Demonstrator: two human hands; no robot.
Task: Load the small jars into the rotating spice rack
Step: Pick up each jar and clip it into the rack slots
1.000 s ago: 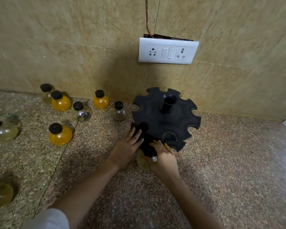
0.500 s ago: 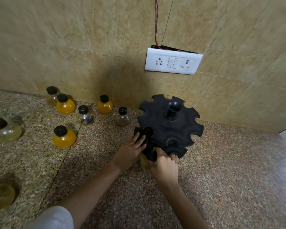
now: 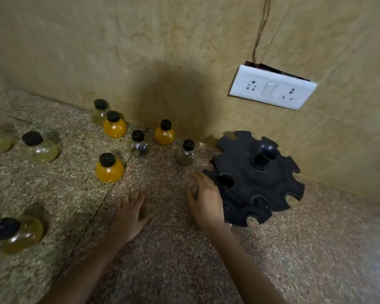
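The rotating spice rack (image 3: 257, 178) is matte black: a round top disc with open notches cut all around its rim, a short centre post ending in a ball knob, and a second notched tier beneath. It stands on the speckled granite desk (image 3: 305, 249), close to the tiled wall (image 3: 140, 51). The small jars (image 3: 138, 144) are round-bellied and clear with black caps, all upright to the left of the rack: a brown-filled jar (image 3: 185, 152) nearest it, an orange jar (image 3: 164, 133) beyond, a pale yellow jar (image 3: 40, 148) far off. The right hand (image 3: 206, 200) is against the rack's left edge, fingers curled; the blur hides whether its grip holds anything. The left hand (image 3: 132, 213) lies flat on the desk left of the rack, grip wide, holding nothing.
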